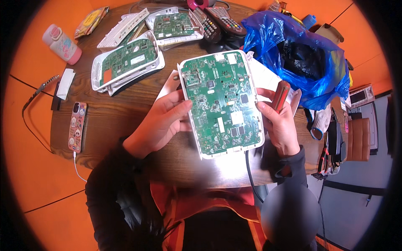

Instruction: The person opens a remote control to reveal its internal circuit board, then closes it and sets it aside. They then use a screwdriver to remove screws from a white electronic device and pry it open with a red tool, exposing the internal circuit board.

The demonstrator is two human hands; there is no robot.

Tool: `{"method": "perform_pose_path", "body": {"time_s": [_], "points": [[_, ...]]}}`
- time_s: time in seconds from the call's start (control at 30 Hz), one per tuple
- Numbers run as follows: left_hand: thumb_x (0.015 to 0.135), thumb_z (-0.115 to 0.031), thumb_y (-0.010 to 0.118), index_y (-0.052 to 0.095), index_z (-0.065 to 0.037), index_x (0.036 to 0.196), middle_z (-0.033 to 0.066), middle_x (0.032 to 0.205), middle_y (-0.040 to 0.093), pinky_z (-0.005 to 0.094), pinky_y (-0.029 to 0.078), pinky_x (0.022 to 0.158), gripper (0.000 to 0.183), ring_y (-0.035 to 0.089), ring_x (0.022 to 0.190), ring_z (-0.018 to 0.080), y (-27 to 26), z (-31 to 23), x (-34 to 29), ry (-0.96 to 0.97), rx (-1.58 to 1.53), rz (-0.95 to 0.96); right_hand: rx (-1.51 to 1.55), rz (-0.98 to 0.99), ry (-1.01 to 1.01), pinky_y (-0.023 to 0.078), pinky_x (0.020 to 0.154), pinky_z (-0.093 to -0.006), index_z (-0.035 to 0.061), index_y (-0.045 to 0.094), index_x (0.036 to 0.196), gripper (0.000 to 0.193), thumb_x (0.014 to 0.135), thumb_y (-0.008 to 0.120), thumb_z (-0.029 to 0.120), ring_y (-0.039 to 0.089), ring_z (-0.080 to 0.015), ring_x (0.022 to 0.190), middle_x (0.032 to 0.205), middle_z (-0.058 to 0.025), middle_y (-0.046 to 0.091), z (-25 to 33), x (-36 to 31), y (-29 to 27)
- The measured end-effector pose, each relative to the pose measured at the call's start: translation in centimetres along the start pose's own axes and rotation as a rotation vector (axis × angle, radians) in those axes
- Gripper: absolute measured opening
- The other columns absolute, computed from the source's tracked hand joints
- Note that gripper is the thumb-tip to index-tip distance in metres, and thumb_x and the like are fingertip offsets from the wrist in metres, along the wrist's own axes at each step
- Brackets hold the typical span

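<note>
A green circuit board (222, 102) set in a shallow white plastic casing (200, 146) is held up, tilted, over the table's near middle. My left hand (165, 119) grips its left edge, thumb on top and fingers underneath. On the opposite edge, my right hand (278, 121) pinches the casing with its thumb on the board side. That same hand also keeps a red tool handle (280, 96) tucked against its fingers; the tool's working end is hidden.
Opened white casings with boards (130, 60) lie at the back left, beside another opened unit (173, 27). Remote controls (220, 25) and a blue plastic bag (272, 46) sit at the back. A phone (77, 127) on a cable and a bottle (62, 44) are leftward; pliers (323, 159) are rightward.
</note>
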State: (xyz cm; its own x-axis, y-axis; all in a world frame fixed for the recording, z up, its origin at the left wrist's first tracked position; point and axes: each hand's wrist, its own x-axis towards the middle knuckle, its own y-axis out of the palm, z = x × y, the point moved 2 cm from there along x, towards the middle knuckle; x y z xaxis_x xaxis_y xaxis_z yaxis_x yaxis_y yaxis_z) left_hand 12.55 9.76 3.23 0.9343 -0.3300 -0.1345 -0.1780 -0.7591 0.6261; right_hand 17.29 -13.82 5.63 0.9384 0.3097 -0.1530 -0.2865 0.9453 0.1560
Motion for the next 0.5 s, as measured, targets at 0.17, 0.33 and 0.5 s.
{"method": "perform_pose_path", "body": {"time_s": [0.17,0.33,0.5], "points": [[0.089,-0.008,0.043,0.042,0.000,0.120,0.0090,0.117,0.050,0.0345,0.048,0.083,0.032,0.053,0.102,0.0174,0.1,0.6,0.2,0.034,0.108,-0.045,-0.145,-0.160,-0.060,0.036,0.049,-0.0147,-0.0032,0.054,0.107,0.026,0.083,0.056,0.007,0.055,-0.0059,0.066,0.086,-0.0064,0.062,0.5,-0.3,-0.8],[0.087,-0.008,0.049,0.044,-0.001,0.118,0.0075,0.105,0.057,0.0275,0.049,0.077,0.033,0.056,0.093,0.0141,-0.5,0.8,-0.7,-0.014,0.201,-0.054,-0.208,-0.105,-0.065,0.030,0.044,-0.0121,-0.0039,0.051,0.110,0.030,0.083,0.055,0.009,0.059,-0.0110,0.077,0.093,-0.0112,0.063,0.8,-1.6,-0.4],[0.084,-0.005,0.055,0.044,0.002,0.116,0.0099,0.108,0.056,0.0267,0.044,0.085,0.034,0.052,0.101,0.0141,-0.6,0.8,-0.7,0.122,0.105,0.011,-0.187,-0.204,0.080,0.032,0.041,-0.0126,-0.0077,0.048,0.110,0.030,0.083,0.052,0.002,0.061,-0.0171,0.079,0.096,-0.0172,0.061,1.3,-2.1,-0.5]]}}
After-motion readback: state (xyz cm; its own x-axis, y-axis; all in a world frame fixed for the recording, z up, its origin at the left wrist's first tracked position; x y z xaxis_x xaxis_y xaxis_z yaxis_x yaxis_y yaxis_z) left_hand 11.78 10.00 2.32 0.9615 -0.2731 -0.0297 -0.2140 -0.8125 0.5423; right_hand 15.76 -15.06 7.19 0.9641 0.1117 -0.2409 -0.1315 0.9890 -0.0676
